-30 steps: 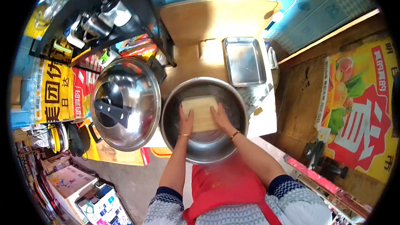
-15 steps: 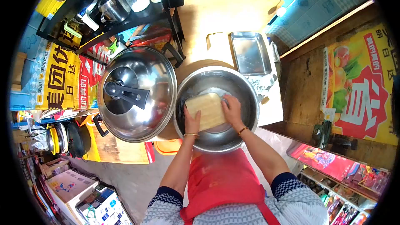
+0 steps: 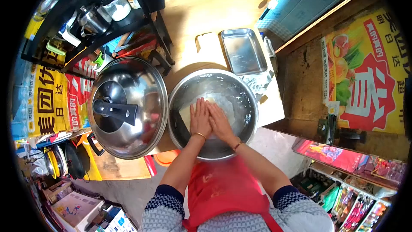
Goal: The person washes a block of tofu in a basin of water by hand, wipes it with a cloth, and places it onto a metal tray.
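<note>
A wide steel basin (image 3: pixel 244 139) stands at the table's front edge, with what looks like water in it. Inside lies a pale, tan slab (image 3: pixel 185 115) with rounded corners; whether it is wood or food I cannot tell. My left hand (image 3: pixel 200 119) rests flat over the slab, fingers stretched forward and hiding much of it. Close beside it, my right hand (image 3: pixel 219 122) lies flat too, fingers pointing forward and left; what is under its palm is hidden. The two hands touch or nearly touch at the fingers.
Left of the basin is a large domed steel lid (image 3: pixel 148 103) with a black handle. Behind it stands a black shelf (image 3: pixel 96 38) with jars and a steel pitcher. A rectangular steel tray (image 3: pixel 243 51) sits on the wooden table (image 3: pixel 206 10), near crumpled foil-like wrapping (image 3: pixel 256 82).
Both hands have gone from gripping the slab's two sides to lying flat together over it. The slab is lower and further left in the basin. The whole view has shifted slightly.
</note>
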`<state>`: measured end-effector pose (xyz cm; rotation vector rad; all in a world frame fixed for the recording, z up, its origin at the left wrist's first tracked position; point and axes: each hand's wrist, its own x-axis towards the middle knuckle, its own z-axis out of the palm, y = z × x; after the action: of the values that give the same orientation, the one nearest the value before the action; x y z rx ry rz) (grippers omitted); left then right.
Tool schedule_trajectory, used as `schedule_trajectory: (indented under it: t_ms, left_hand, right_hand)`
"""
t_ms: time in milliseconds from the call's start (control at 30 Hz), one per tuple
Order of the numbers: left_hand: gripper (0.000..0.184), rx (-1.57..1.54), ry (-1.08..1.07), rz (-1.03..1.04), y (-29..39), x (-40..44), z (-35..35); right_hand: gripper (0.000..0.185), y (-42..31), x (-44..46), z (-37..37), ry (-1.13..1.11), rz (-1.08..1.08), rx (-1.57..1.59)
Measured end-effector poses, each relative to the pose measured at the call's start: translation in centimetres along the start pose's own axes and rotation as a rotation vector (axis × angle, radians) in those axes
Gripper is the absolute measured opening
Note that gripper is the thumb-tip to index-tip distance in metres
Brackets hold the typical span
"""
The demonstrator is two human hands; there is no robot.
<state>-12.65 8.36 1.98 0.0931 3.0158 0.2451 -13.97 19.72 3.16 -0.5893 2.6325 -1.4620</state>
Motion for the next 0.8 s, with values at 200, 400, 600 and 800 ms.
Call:
schedule_trajectory:
  t_ms: [200, 400, 600, 800]
  left_hand:
    - [0.062, -0.021, 0.004, 0.000, 0.1, 0.1, -0.5]
    - [0.065, -0.009, 0.009, -0.017, 0.4, 0.5, -0.1]
    - [0.065, 0.047, -0.086, -0.011, 0.4, 0.5, -0.1]
    - [0.066, 0.031, -0.090, -0.031, 0.6, 0.9, -0.5]
  right_hand:
    - [0.044, 5.0, 6.7, 1.7, -0.265, 0.224, 0.071]
    - [0.048, 6.6, 2.9, 2.6, -0.196, 0.305, 0.154]
    - [0.049, 4.9, 4.5, 1.8, -0.171, 0.398, 0.094]
    - [0.043, 3.2, 4.2, 1.1, -0.100, 0.286, -0.034]
